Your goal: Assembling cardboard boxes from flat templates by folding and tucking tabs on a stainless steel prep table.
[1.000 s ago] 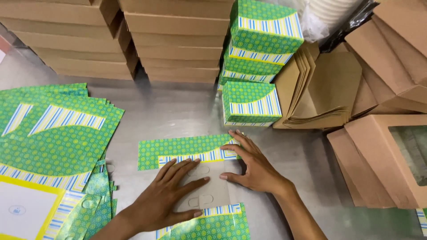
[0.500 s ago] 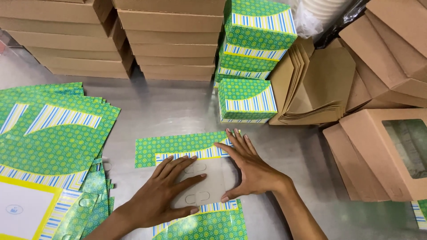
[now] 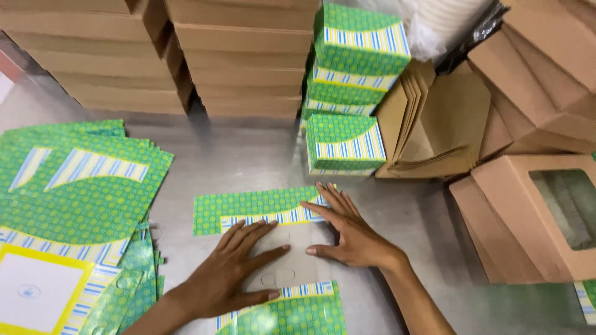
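A flat box blank [image 3: 273, 248] of green patterned card with blue-striped bands is laid on the metal surface [image 3: 248, 155], printed side down in the middle, so that a plain grey panel is shown there. Its long axis runs away from the person, from the lower edge of the view towards the stacks at the back; a green flap with a striped band is turned out at the far end and stretches sideways to the left. The near end is cut off by the lower edge of the view.

The left hand [image 3: 233, 273] is pressed flat on the grey panel, fingers spread and pointing up and to the right. The right hand [image 3: 347, 232] is laid flat on the right edge of the blank, fingers spread towards the far flap, the thumb turned inward. Nothing is gripped by either hand; both palms are open and held down on the card. The part of the panel beneath the hands is hidden.

A pile of flat blanks [image 3: 74, 205] lies to the left. Folded green boxes [image 3: 354, 80] are stacked just beyond the blank. Brown boxes [image 3: 155, 56] are stacked at the back, and a brown window box [image 3: 534, 211] stands at the right.
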